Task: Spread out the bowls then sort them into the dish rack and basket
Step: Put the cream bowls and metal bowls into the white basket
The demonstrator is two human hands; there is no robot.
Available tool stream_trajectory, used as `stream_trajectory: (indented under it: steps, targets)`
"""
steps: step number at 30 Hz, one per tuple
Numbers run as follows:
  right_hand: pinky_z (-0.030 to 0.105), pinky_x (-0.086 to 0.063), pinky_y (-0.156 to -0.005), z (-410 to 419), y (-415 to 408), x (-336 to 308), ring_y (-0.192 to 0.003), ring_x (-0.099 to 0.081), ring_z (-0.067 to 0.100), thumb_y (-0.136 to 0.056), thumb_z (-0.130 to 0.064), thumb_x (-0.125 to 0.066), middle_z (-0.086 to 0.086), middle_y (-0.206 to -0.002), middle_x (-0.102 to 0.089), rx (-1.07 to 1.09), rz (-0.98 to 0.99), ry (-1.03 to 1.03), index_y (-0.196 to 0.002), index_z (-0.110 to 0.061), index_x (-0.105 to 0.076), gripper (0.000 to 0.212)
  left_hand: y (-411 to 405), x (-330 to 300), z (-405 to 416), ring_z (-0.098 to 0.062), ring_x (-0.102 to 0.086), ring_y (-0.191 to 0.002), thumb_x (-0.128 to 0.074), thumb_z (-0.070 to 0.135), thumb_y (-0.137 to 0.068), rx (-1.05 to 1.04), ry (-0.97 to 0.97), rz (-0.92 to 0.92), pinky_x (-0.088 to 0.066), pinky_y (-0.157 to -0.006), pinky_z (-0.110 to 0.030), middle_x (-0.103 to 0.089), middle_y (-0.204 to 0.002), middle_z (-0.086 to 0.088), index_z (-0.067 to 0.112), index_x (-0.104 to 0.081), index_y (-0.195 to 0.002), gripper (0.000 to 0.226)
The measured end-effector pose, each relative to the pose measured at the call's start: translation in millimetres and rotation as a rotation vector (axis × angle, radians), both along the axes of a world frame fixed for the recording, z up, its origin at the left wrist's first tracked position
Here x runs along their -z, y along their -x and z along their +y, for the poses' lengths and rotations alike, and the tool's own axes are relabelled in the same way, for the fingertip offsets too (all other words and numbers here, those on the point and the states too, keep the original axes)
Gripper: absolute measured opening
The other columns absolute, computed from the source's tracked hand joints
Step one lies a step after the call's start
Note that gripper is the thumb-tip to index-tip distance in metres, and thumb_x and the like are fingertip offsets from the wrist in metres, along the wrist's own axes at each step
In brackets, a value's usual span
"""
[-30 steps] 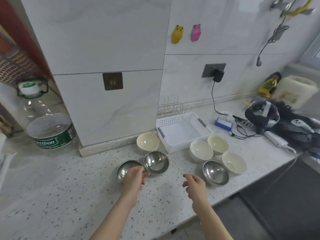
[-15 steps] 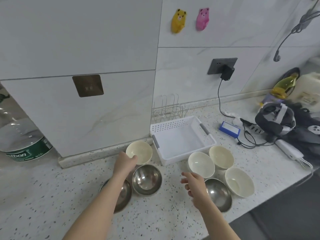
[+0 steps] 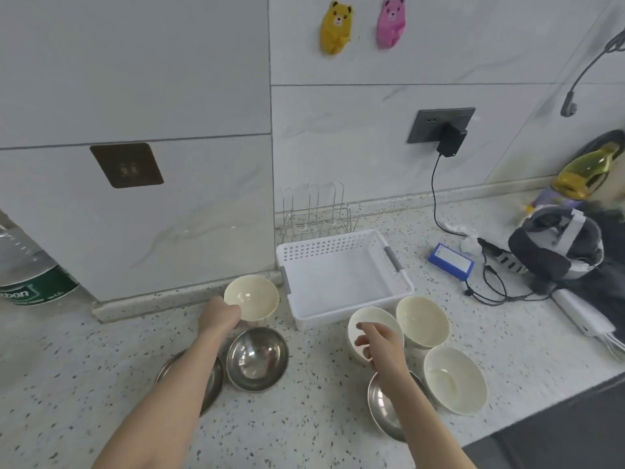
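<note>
- Nearest the camera, three steel bowls are seen on the speckled counter (image 3: 101,350): one (image 3: 211,380) partly hidden under the left forearm, a second (image 3: 257,358) touching it, a third (image 3: 384,412) largely covered by the right forearm.
- The right hand (image 3: 380,341) is held over a cream bowl (image 3: 363,324), fingers loosely curled and apart; nothing is gripped, and contact with the rim cannot be told.
- Two more cream bowls, (image 3: 455,379) and (image 3: 422,319), lie just beside it, close together.
- The left hand (image 3: 220,314) is laid against the near rim of a fourth cream bowl (image 3: 252,297); its fingertips are hidden, so a closed grip cannot be confirmed.
- The spreading step is judged done and the sorting step just begun: the white basket (image 3: 399,265) and the wire dish rack (image 3: 316,214) behind it are both unfilled.
- A firm pinch on the rim, a lift clear of the steel bowl alongside, and a short carry to the rack or basket are called for next; which kind belongs where cannot be told.
</note>
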State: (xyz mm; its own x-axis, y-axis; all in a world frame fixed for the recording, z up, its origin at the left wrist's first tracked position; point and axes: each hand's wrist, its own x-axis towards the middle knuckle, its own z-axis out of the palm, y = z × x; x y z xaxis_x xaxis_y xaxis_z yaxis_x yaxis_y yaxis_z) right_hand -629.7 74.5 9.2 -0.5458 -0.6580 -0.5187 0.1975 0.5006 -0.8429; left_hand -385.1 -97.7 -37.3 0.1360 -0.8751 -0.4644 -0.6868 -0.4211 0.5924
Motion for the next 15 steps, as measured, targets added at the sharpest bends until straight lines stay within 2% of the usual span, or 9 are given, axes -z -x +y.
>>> stream_trajectory:
  steps: [2,7,10,12,15]
  targets:
    - [0.020,-0.031,-0.045,-5.3,14.7,-4.1,-0.051,-0.040,0.013,-0.092,-0.017,-0.056,0.000,-0.066,-0.064,-0.052,0.026,0.010,-0.089,-0.012,-0.069,0.014,3.3,-6.9,8.3,-0.030,-0.067,-0.080,-0.050,0.003,-0.081,-0.084,0.034,0.037,-0.042,-0.057,-0.030,-0.070,-0.084,-0.016,0.002,-0.053,-0.105,0.025]
    - [0.025,-0.037,-0.050,-8.3,73.3,-14.5,-0.054,-0.048,0.013,-0.091,-0.018,-0.056,-0.006,-0.062,-0.069,-0.099,0.142,0.053,-0.085,-0.017,-0.071,0.016,13.9,-24.4,28.3,-0.023,-0.069,-0.064,-0.045,0.000,-0.079,-0.297,0.096,0.174,-0.049,-0.069,-0.031,-0.069,-0.057,-0.007,-0.002,-0.063,-0.100,0.027]
    - [0.037,-0.049,-0.066,-10.2,112.6,-9.9,-0.072,-0.058,0.016,-0.091,-0.018,-0.053,-0.008,-0.075,-0.071,-0.080,0.316,0.025,-0.083,-0.022,-0.069,0.018,29.3,-33.7,40.3,-0.012,-0.064,-0.048,-0.045,0.001,-0.081,-0.348,0.108,0.216,-0.039,-0.048,-0.024,-0.070,-0.064,-0.010,0.003,-0.062,-0.103,0.028]
    - [0.038,-0.046,-0.079,-13.2,135.7,-3.3,-0.091,-0.057,0.021,-0.091,-0.018,-0.051,-0.002,-0.100,-0.068,-0.074,0.357,-0.003,-0.105,-0.020,-0.066,0.020,44.1,-39.7,48.6,-0.006,-0.052,-0.035,-0.046,0.002,-0.085,-0.374,0.096,0.259,-0.030,-0.039,-0.019,-0.071,-0.069,-0.012,0.011,-0.058,-0.105,0.025]
    - [0.041,-0.045,-0.090,-13.6,169.4,10.5,-0.109,-0.054,0.025,-0.092,-0.022,-0.050,0.004,-0.125,-0.058,-0.109,0.431,-0.101,-0.132,-0.016,-0.053,0.041,68.8,-48.2,60.2,-0.010,-0.046,-0.039,-0.047,0.004,-0.089,-0.419,0.076,0.339,-0.025,-0.035,-0.017,-0.071,-0.072,-0.014,0.012,-0.055,-0.108,0.023]
